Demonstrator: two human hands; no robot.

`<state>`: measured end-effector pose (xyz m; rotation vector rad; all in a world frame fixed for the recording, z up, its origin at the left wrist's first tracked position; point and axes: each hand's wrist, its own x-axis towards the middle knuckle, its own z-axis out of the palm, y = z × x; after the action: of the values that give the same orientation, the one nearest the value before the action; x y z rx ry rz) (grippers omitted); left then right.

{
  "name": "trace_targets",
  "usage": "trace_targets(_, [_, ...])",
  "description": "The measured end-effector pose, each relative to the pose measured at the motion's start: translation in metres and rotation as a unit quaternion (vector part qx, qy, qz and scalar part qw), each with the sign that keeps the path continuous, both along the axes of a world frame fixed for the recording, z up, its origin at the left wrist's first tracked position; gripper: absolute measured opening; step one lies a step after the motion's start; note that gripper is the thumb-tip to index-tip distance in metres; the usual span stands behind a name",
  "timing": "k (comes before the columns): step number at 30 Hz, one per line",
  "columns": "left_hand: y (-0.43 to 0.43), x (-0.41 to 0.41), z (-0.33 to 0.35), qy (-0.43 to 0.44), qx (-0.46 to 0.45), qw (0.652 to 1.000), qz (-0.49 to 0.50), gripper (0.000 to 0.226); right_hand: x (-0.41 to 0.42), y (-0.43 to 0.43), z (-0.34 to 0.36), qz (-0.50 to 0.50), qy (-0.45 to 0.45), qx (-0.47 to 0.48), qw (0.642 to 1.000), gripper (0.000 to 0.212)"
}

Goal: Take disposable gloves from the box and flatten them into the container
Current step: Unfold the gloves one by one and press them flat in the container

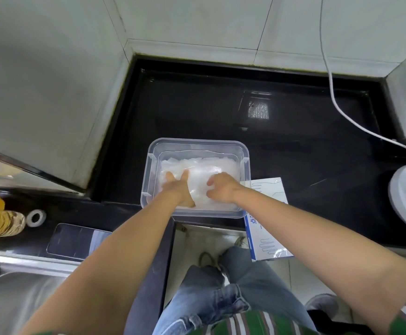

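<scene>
Head view: both hands are down on a heap of clear disposable gloves point(197, 169) inside the transparent container point(198, 144).
The left hand point(178, 188) lies flat on the gloves, fingers straight and spread. The right hand point(221, 188) rests on them with fingers bent downward, and I cannot tell whether it pinches the plastic. The container sits at the front edge of the black counter point(221, 105), and the white-and-blue glove box point(268, 189) lies just beside it on the right.
</scene>
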<state>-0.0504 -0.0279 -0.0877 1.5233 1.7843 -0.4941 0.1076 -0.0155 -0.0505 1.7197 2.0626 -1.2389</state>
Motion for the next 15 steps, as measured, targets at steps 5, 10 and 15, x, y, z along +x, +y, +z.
trace_targets(5, [-0.005, 0.009, 0.031, -0.015, 0.07, 0.997, 0.01, 0.075, 0.009, 0.004, 0.033, -0.104, 0.212, 0.068, 0.969, 0.023])
trace_targets(10, [-0.014, 0.034, 0.065, -0.041, 0.255, 0.965, 0.048, 0.019, 0.051, 0.002, 0.058, -0.164, 0.237, 0.146, 0.946, 0.023])
trace_targets(15, [-0.037, 0.091, 0.096, -0.198, 0.315, 0.926, 0.072, 0.019, 0.104, -0.023, 0.044, -0.219, 0.158, 0.186, 0.945, 0.024])
